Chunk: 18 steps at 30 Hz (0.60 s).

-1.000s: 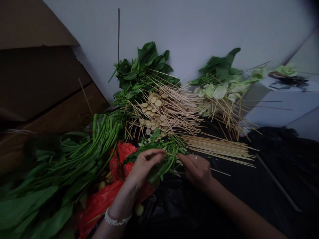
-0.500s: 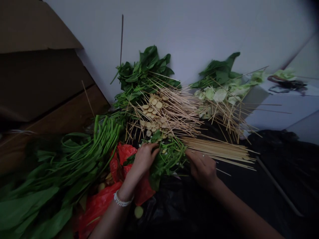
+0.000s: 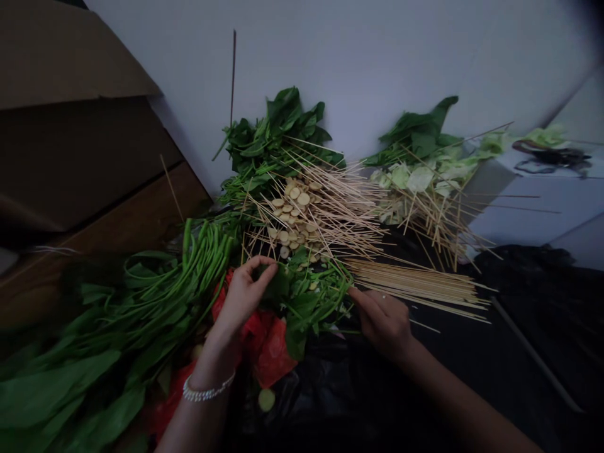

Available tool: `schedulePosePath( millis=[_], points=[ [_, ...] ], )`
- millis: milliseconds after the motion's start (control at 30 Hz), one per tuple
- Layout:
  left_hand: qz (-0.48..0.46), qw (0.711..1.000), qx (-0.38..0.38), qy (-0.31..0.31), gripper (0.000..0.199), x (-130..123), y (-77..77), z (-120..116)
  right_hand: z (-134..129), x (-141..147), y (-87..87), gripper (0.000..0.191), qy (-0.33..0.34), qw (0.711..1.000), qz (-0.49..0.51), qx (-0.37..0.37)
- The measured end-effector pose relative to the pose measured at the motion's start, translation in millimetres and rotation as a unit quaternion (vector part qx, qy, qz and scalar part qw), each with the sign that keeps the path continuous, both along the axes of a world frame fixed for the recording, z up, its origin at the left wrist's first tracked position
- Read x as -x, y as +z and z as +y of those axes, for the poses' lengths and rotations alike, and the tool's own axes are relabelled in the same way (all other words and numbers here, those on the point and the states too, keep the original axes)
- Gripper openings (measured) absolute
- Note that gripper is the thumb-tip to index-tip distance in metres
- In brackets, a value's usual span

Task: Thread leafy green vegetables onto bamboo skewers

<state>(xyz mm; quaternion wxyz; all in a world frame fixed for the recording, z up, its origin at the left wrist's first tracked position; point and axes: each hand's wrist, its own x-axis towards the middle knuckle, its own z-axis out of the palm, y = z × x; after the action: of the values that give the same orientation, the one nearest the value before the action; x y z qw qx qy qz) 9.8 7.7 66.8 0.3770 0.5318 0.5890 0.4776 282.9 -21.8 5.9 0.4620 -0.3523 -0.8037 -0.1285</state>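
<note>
My left hand (image 3: 248,286), a beaded bracelet on its wrist, is closed in a pinch above the red plastic bag (image 3: 274,355); what its fingertips hold is too small to make out. Between my hands lies a loose pile of cut greens (image 3: 314,292). My right hand (image 3: 384,318) has its fingers closed at the right edge of that pile, near the ends of the bare wooden skewers (image 3: 415,280). Whether it grips a stem or a skewer is unclear. Skewered pale round slices (image 3: 295,207) are heaped just beyond the greens.
Long leafy stems (image 3: 155,314) spread across the left, below a cardboard box (image 3: 70,56). Leafy bundles (image 3: 283,126) and skewered cabbage pieces (image 3: 419,178) lie near the wall. One round slice (image 3: 267,399) sits on black plastic (image 3: 325,390).
My left hand has moved left and slightly up, away from the cut greens, uncovering more of them. My right hand has barely moved.
</note>
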Motion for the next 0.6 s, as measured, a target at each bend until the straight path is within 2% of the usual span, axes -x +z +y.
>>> schedulePosePath(
  millis=[67,133,267,367,433,500,533,600],
  points=[
    [-0.127,0.991,0.047,0.009,0.033,-4,0.7,-3,-1,1,-0.6,0.039,0.008,1.0,-0.003,0.006],
    [-0.207,0.974,0.086,0.011,0.038,-9,-2.2,-5,-1,2,-0.8,0.038,0.01,1.0,-0.007,0.004],
    [-0.267,0.958,0.1,0.025,0.041,-10,-8.7,-7,1,-1,1.6,0.034,-0.007,1.0,-0.007,-0.007],
    [-0.256,0.962,0.075,0.056,0.044,-2,-9.9,-6,7,-9,5.4,0.03,-0.056,0.998,0.01,-0.016],
    [-0.175,0.98,0.056,0.075,0.043,7,-10.9,-6,12,-16,8.6,0.025,-0.104,0.994,0.028,-0.014],
    [-0.005,0.996,0.004,0.091,0.038,13,-12.9,-7,17,-24,11.6,0.02,-0.142,0.989,0.046,-0.004],
    [0.097,0.989,-0.035,0.102,0.035,15,-14.3,-9,19,-27,12.7,0.019,-0.154,0.987,0.053,0.001],
    [0.264,0.952,-0.107,0.113,0.026,11,-17.8,-14,23,-32,13.6,0.018,-0.166,0.984,0.064,0.006]
  ],
)
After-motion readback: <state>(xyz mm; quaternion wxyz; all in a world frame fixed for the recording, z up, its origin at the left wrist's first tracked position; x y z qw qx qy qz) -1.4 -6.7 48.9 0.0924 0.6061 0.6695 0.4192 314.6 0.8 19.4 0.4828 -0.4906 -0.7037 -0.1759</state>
